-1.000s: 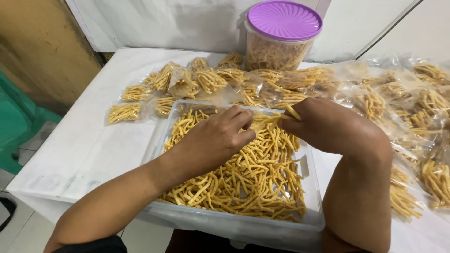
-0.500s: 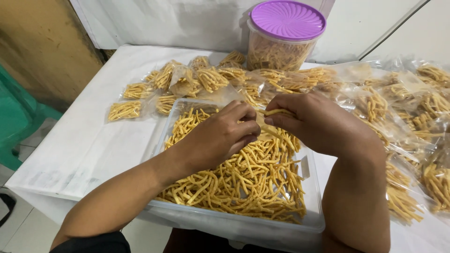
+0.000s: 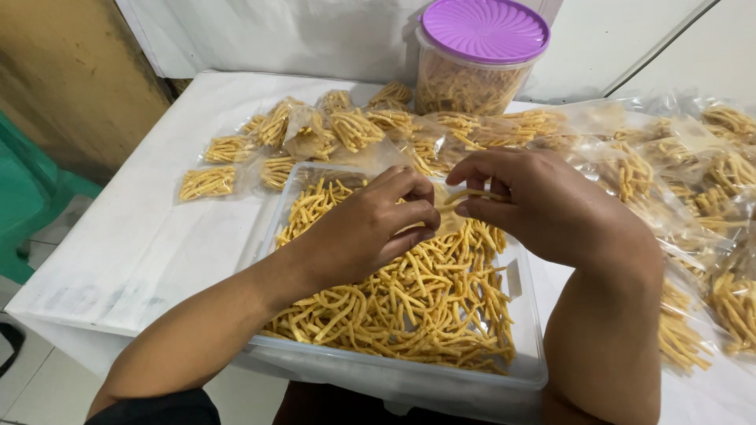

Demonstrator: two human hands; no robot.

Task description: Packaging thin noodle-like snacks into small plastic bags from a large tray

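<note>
A clear plastic tray (image 3: 378, 367) full of thin yellow snack sticks (image 3: 425, 307) lies in front of me on the white table (image 3: 150, 244). My left hand (image 3: 366, 232) hovers over the tray's middle, its fingers curled on a small clear bag (image 3: 446, 219) that is partly hidden. My right hand (image 3: 543, 205) faces it from the right and pinches a few snack sticks (image 3: 475, 194) at the bag's mouth. Both forearms cross the tray's near edge.
Small sealed bags of the same sticks (image 3: 346, 130) lie in a row behind the tray, and more bags (image 3: 709, 185) cover the right side. A round jar with a purple lid (image 3: 480, 55) stands at the back. A green chair (image 3: 24, 197) is at the left.
My right hand has moved left from the tray's far right corner to meet my left hand, carrying a few sticks. The left hand has stayed over the tray.
</note>
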